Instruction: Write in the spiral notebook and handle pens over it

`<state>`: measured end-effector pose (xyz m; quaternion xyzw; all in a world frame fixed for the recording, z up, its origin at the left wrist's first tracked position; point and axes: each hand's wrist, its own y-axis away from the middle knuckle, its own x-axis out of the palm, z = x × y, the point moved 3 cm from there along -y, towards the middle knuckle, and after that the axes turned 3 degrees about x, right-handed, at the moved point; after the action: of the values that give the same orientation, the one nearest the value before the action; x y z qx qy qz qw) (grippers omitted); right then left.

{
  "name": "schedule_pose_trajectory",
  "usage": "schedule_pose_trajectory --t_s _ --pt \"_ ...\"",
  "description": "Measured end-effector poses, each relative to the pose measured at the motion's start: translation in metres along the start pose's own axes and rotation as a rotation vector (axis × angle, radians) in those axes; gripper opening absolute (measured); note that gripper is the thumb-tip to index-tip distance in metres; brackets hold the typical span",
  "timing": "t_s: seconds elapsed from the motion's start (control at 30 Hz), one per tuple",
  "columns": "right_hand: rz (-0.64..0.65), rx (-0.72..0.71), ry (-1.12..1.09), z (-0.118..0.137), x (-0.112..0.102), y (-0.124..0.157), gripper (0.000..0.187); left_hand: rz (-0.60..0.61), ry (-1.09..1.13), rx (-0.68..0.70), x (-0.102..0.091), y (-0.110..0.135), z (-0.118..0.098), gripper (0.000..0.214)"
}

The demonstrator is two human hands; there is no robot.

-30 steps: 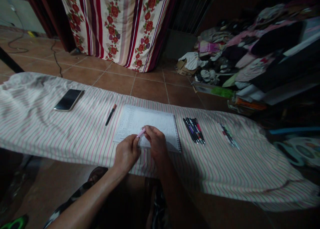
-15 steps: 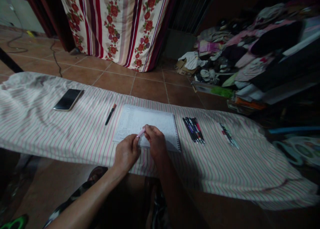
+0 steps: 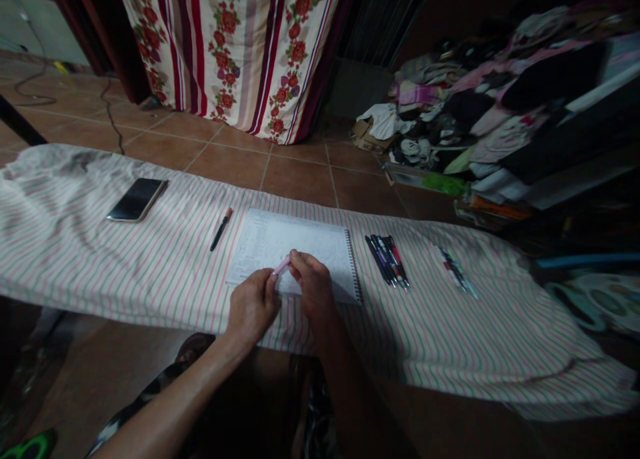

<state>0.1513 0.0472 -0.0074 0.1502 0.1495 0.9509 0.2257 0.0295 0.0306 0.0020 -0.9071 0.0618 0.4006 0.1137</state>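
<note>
A long narrow table under a white cloth with pink and green stripes [image 3: 100,259] crosses the view from left to right. Its near edge runs just below the wrists, and the cloth hangs over it. Both hands meet over the near part of a white spiral-bound notebook [image 3: 300,240], which lies flat with its wire spine on the right.

The left hand [image 3: 253,307] and the right hand [image 3: 314,289] each pinch a slim pink plastic pen [image 3: 281,266] with their fingertips, one hand at each end. Its long axis slants from lower left to upper right, close above the page (which end is the tip cannot be told).

Left of the notebook there is bare cloth, broken only by a black pen with an orange end [image 3: 221,229], which lies near the notebook's left edge and points away from the person. A dark smartphone [image 3: 137,199] lies further left, well apart. A tight cluster of dark pens [image 3: 387,260] lies just beside the spine, and a few more pens [image 3: 456,270] lie further right.

Beyond the table are brown floor tiles [image 3: 300,172], a floral striped curtain [image 3: 235,45] and a heap of clothes [image 3: 500,99].
</note>
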Motion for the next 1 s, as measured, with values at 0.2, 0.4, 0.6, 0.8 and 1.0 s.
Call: schedule_pose_trajectory --t_s 0.2,0.4,0.6,0.8,1.0 --pt "0.060 -0.045 -0.039 0.0001 0.0013 -0.0005 0.020 0.024 0.053 -0.025 -0.0002 -0.0019 0.0000 0.031" --pt "0.050 0.054 -0.044 -0.0037 0.0032 0.0004 0.026 -0.005 0.044 -0.009 -0.0003 -0.0008 -0.0009 0.032" --pt "0.037 -0.025 -0.041 -0.0013 0.0004 -0.0007 0.019 0.012 0.043 -0.011 0.0010 -0.0012 -0.0003 0.031" --pt "0.102 0.074 -0.105 0.0003 0.0070 0.0038 0.030 0.004 0.068 -0.021 0.0004 -0.0020 0.0004 0.031" --pt "0.031 0.015 -0.004 0.0003 0.0020 0.0043 0.021 0.003 0.042 -0.014 0.0021 -0.0002 -0.0001 0.032"
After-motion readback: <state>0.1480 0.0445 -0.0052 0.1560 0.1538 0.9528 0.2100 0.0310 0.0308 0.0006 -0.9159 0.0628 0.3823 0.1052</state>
